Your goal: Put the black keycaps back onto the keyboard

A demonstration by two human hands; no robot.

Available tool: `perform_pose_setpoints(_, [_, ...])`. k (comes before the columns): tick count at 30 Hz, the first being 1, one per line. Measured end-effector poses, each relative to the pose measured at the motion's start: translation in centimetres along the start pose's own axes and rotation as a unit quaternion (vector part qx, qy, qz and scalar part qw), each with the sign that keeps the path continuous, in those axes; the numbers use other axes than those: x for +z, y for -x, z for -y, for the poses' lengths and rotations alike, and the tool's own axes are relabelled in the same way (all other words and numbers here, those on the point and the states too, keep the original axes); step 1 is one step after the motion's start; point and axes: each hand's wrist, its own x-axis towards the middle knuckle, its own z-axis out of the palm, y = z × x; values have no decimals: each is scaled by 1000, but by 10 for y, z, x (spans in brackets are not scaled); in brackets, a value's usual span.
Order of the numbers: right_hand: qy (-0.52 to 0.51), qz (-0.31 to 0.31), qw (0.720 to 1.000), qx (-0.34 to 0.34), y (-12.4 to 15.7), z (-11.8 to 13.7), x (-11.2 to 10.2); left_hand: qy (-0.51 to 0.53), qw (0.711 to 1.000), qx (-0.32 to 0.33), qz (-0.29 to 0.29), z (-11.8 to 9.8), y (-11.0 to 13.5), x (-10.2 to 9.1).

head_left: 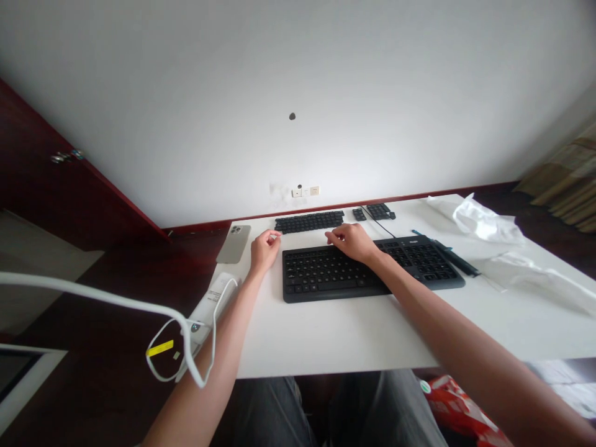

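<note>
A black keyboard lies on the white table in front of me. Behind it, a block of black keycaps is laid out in rows. My left hand is just off the keyboard's upper left corner, close to the left end of those rows. Its fingers are curled in towards the thumb; whatever they might hold is too small to see. Over the keyboard's top edge, near the middle, is my right hand, with fingers bent and closed. It hides some keys beneath it, and I cannot make out anything in its grip.
Smaller keycap groups sit at the back, beside a black cable. A phone and a white power strip with a cord line the left edge. Right of the keyboard are a dark long tool and white plastic bags.
</note>
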Motion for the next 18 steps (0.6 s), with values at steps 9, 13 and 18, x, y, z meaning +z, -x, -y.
perform_pose_setpoints(9, [33, 51, 992, 111, -3, -31, 1, -35, 999, 4, -18, 1, -1, 4])
perform_pose_setpoints(13, [45, 53, 991, 112, -2, -28, 2, -95, 995, -8, -24, -2, -3, 9])
perform_pose_setpoints(18, [53, 57, 990, 113, -1, -27, 0, -160, 986, 27, -26, -9, -9, 14])
